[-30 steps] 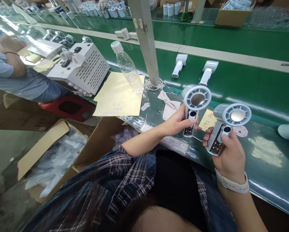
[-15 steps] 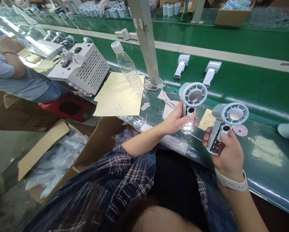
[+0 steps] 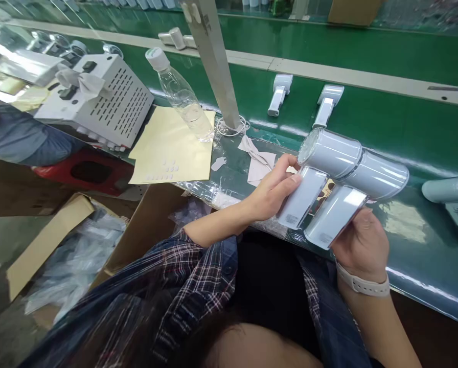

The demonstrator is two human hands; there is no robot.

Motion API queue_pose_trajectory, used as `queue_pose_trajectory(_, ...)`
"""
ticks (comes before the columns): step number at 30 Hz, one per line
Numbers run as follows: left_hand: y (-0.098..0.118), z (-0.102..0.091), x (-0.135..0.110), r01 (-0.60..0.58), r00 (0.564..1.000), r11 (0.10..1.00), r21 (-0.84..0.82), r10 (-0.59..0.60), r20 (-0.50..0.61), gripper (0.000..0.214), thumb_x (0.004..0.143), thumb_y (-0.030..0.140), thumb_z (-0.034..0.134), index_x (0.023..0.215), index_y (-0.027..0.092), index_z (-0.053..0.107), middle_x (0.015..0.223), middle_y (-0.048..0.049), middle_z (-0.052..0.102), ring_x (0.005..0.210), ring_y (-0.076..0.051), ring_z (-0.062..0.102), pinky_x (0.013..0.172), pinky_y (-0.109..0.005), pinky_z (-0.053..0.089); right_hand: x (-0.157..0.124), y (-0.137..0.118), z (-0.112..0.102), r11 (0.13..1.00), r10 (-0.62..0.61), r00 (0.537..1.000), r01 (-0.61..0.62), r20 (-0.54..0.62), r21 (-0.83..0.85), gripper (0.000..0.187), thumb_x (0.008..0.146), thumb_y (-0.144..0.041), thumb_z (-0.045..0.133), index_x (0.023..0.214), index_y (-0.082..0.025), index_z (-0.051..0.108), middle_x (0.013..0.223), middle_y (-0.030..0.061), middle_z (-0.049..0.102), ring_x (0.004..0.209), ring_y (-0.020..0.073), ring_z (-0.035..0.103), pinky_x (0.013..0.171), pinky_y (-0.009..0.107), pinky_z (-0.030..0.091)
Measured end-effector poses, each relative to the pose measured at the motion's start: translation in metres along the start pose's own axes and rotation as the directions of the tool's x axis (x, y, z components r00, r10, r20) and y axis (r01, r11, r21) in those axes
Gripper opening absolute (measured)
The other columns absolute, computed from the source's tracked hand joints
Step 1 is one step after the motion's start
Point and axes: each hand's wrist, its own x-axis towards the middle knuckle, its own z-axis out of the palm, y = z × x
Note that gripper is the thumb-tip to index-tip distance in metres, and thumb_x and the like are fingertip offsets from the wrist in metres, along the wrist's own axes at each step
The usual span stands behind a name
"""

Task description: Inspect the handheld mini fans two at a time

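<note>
Two light-blue handheld fans are held side by side above the bench. My left hand is closed on the handle edge of the left handheld fan, thumb against its side. From below, my right hand grips the right handheld fan; most of its fingers are hidden behind the handle. The smooth handle backs face me, and the fan heads touch or nearly touch. A strip of yellow paper shows between the handles. Another handheld fan lies at the right edge, with lettering on its handle.
Two more fans, one nearer and one farther, lie on the green belt. Left are a metal post, a water bottle, yellow sheets and a white slotted box. A carton of plastic bags stands below.
Both fans have been turned: their grilles and open circuit sides faced me before, and now their plain handle backs do. They have come close together. The camera view has shifted slightly.
</note>
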Motion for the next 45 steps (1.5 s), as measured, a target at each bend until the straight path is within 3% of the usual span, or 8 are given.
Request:
queue_pose_trajectory(4, 0.011, 0.001, -0.001, 0.021, 0.997, 0.994, -0.109, -0.012, 0.077, 0.054, 0.096, 0.068, 0.07, 0.117, 0.028, 0.041, 0.087, 0.003, 0.067, 0.068, -0.013, 0.064, 0.062, -0.026, 0.051, -0.003, -0.009, 0.006, 0.996, -0.089, 0.993, 0.091, -0.073, 0.025, 0.029, 0.087, -0.049, 0.091, 0.096, -0.023, 0.084, 0.096, 0.0062, 0.083, 0.093, 0.0267, 0.08, 0.099, 0.048, 0.067)
queue_pose_trajectory(8, 0.013, 0.007, 0.014, 0.013, 0.995, 0.985, -0.174, 0.004, 0.097, 0.062, 0.084, 0.065, 0.085, 0.117, 0.024, 0.053, 0.105, -0.004, 0.072, 0.096, -0.02, 0.074, 0.081, -0.032, 0.059, 0.003, -0.022, 0.019, 0.995, -0.064, 0.993, 0.071, -0.096, 0.071, 0.027, 0.093, -0.043, 0.081, 0.107, -0.02, 0.086, 0.108, 0.0104, 0.082, 0.102, 0.0298, 0.079, 0.092, 0.049, 0.069)
queue_pose_trajectory(14, 0.024, 0.021, 0.033, 0.107, 0.967, 0.958, -0.265, -0.038, 0.251, 0.064, 0.076, 0.065, 0.092, 0.11, 0.02, 0.061, 0.092, -0.0007, 0.067, 0.075, -0.013, 0.067, 0.075, -0.032, 0.058, 0.018, -0.049, 0.033, 0.992, 0.008, 0.999, -0.013, 0.041, 0.125, 0.037, 0.098, -0.042, 0.059, 0.109, -0.017, 0.084, 0.083, 0.0068, 0.07, 0.074, 0.0217, 0.067, 0.067, 0.039, 0.065)
queue_pose_trajectory(19, 0.024, 0.022, 0.038, 0.102, 0.97, 0.937, -0.333, -0.021, 0.24, 0.058, 0.085, 0.072, 0.076, 0.11, 0.021, 0.061, 0.093, -0.0035, 0.072, 0.076, -0.017, 0.072, 0.072, -0.034, 0.062, 0.022, -0.056, 0.035, 0.994, -0.05, 0.99, 0.036, 0.135, 0.104, 0.042, 0.093, -0.057, 0.065, 0.078, -0.019, 0.076, 0.076, 0.0061, 0.066, 0.063, 0.0206, 0.063, 0.06, 0.039, 0.059)
queue_pose_trajectory(23, 0.02, 0.015, 0.034, 0.073, 0.976, 0.942, -0.329, 0.0, 0.218, 0.059, 0.086, 0.061, 0.078, 0.126, 0.023, 0.058, 0.1, -0.0042, 0.076, 0.086, -0.023, 0.078, 0.077, -0.037, 0.064, 0.022, -0.058, 0.029, 0.994, -0.069, 0.982, 0.051, 0.175, 0.101, 0.049, 0.085, -0.065, 0.077, 0.086, -0.017, 0.08, 0.079, 0.0077, 0.069, 0.062, 0.0198, 0.063, 0.056, 0.037, 0.057)
queue_pose_trajectory(28, 0.02, 0.007, 0.026, 0.057, 0.981, 0.978, -0.199, -0.018, 0.193, 0.063, 0.088, 0.056, 0.083, 0.137, 0.026, 0.058, 0.114, -0.0062, 0.078, 0.099, -0.024, 0.08, 0.077, -0.032, 0.061, 0.02, -0.053, 0.019, 0.986, -0.096, 0.995, 0.096, -0.01, 0.134, 0.036, 0.075, -0.057, 0.092, 0.092, -0.027, 0.081, 0.083, 0.0033, 0.068, 0.074, 0.0217, 0.067, 0.048, 0.031, 0.054)
queue_pose_trajectory(35, 0.01, 0.004, 0.031, 0.018, 0.973, 0.991, -0.131, 0.013, 0.229, 0.07, 0.076, 0.071, 0.09, 0.118, 0.025, 0.057, 0.099, -0.0024, 0.077, 0.088, -0.019, 0.077, 0.077, -0.032, 0.061, 0.021, -0.03, 0.02, 0.945, -0.25, 0.943, 0.286, -0.219, 0.155, 0.017, 0.089, -0.04, 0.074, 0.103, -0.034, 0.082, 0.099, 0.0025, 0.075, 0.095, 0.0272, 0.075, 0.081, 0.05, 0.069)
queue_pose_trajectory(45, -0.008, 0.006, 0.034, 0.053, 0.994, 0.978, -0.2, -0.034, 0.1, 0.078, 0.063, 0.065, 0.1, 0.119, 0.022, 0.067, 0.101, -0.0029, 0.078, 0.081, -0.012, 0.071, 0.068, -0.022, 0.054, 0.019, -0.021, 0.019, 0.968, -0.121, 0.929, 0.189, -0.35, 0.166, 0.014, 0.095, -0.02, 0.064, 0.088, -0.023, 0.076, 0.086, 0.0015, 0.079, 0.078, 0.0237, 0.08, 0.068, 0.04, 0.071)
